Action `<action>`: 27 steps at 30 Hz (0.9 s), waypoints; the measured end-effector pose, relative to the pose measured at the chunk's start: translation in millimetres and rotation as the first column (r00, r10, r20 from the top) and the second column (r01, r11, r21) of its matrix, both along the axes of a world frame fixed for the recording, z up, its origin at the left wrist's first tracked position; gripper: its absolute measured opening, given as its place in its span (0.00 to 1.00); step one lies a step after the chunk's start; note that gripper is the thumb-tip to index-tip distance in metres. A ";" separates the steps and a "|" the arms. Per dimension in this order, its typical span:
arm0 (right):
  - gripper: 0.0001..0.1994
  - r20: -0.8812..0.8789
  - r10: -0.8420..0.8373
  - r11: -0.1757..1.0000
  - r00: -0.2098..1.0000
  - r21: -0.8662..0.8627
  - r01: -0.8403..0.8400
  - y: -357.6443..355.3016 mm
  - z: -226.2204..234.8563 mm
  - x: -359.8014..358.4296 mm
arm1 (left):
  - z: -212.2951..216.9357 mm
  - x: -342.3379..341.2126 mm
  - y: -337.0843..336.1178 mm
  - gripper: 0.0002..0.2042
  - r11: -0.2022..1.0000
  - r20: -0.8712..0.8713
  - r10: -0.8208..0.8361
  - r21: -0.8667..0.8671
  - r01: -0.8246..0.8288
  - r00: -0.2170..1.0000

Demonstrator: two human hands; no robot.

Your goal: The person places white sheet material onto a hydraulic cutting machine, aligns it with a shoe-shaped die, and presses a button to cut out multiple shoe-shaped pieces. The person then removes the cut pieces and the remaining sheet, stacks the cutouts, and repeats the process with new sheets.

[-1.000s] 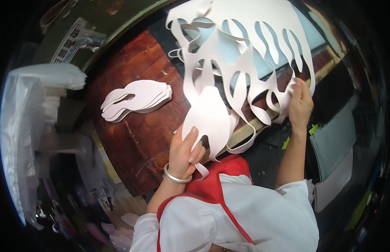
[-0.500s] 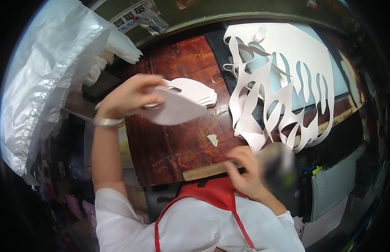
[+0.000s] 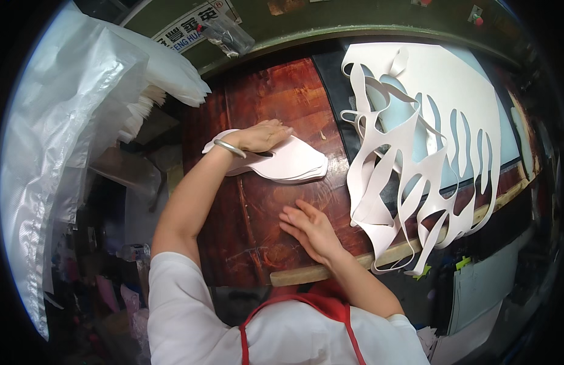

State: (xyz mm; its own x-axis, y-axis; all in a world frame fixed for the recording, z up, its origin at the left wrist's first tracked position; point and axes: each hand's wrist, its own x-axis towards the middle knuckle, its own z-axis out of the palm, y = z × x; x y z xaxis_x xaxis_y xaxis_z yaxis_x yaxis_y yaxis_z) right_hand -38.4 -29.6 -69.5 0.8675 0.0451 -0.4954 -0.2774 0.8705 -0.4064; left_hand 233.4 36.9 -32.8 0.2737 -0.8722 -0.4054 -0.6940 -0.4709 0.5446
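Note:
My left hand (image 3: 257,137) lies flat with fingers stretched out on top of a stack of white cut-out sheet pieces (image 3: 300,159). The pieces are curved, with an opening near the middle partly covered by my palm. My right hand (image 3: 311,232) is open, fingers spread, low over the reddish-brown wooden tabletop (image 3: 269,91) and just nearer to me than the stack. It holds nothing. To the right, a white sheet (image 3: 409,56) full of cut-out holes droops in loose strips over the table's near edge.
Blue sheet material (image 3: 504,143) lies beneath the perforated sheet. Clear plastic bags (image 3: 69,121) hang at the left. A green machine beam (image 3: 330,24) crosses the back. A pale wooden strip (image 3: 306,277) edges the table in front of me.
My left hand has let go of a white piece and now rests flat on the stack. My right hand has moved left and away from me over the tabletop. The small scrap no longer shows.

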 end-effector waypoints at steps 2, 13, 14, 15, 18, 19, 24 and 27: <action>0.28 0.005 -0.130 0.989 0.992 0.065 0.129 5.9 -2.2 17.4 | 5.3 -3.6 4.5 0.23 0.999 -0.032 0.014 0.036 -0.012 0.999; 0.28 0.003 -0.201 0.973 0.979 -0.111 0.201 28.2 -6.8 20.4 | 22.8 -48.4 85.0 0.33 0.971 0.089 0.234 0.033 -0.237 0.968; 0.28 0.026 -0.176 0.972 0.984 -0.153 0.178 30.3 -8.6 20.8 | 21.1 -54.4 92.6 0.33 0.961 0.103 0.272 -0.072 -0.265 0.957; 0.30 0.036 -0.178 0.969 0.983 -0.167 0.182 32.6 -10.9 21.2 | 19.3 -61.5 98.8 0.33 0.946 0.117 0.321 -0.094 -0.312 0.940; 0.32 0.144 -0.133 0.972 0.981 -0.176 0.158 36.9 -19.4 20.8 | 20.5 -92.3 114.2 0.28 0.792 -0.206 0.508 -0.270 -0.547 0.837; 0.29 0.039 -0.119 0.969 0.992 -0.215 0.124 37.5 -20.2 20.0 | 23.6 -106.4 117.0 0.28 0.719 -0.263 0.529 -0.366 -0.591 0.807; 0.21 0.270 -0.092 0.969 0.959 -0.198 0.148 51.0 5.9 20.5 | 62.7 -174.3 138.8 0.33 0.429 -0.171 0.676 -0.700 -0.572 0.716; 0.33 0.763 0.043 0.865 0.645 -0.351 0.357 57.5 32.0 24.3 | 71.4 -200.3 146.7 0.30 0.151 -0.196 0.668 -0.909 -0.388 0.718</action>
